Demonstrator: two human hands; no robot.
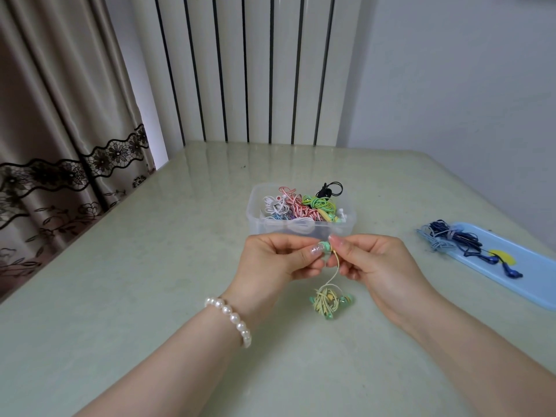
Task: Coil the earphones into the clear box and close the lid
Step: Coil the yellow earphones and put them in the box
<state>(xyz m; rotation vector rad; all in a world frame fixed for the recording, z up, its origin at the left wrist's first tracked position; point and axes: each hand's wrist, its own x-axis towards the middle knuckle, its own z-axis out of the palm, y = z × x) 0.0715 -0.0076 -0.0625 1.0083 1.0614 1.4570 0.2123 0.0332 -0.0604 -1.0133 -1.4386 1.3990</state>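
Head view. Seen just in front of the clear box (301, 212): left hand (279, 260) and right hand (373, 260), fingertips nearly meeting. Pinched between left thumb and fingers, a mint-green earbud (324, 246); pinched in the right fingertips, right beside that bud, the pale yellow cord (336, 266). Both grips narrow, fingers curled round bud and cord.

Hanging straight down from the pinch, nearer the person than the box, the rest of the yellow-green earphones (329, 302): a loose tangled bundle, resting on or just above the table (150, 266), hard to tell which. Long axis of the free cord roughly vertical, bundle directly below the grip, about equally near to either hand.

Box open, already holding white, pink, green and black coils; no lid identifiable for certain. Right of the box, well apart, a blue tray (511, 266) with dark blue earphones (460, 240) on it.

Probably next: winding the hanging cord up toward the hands, then a short reach forward to the box.
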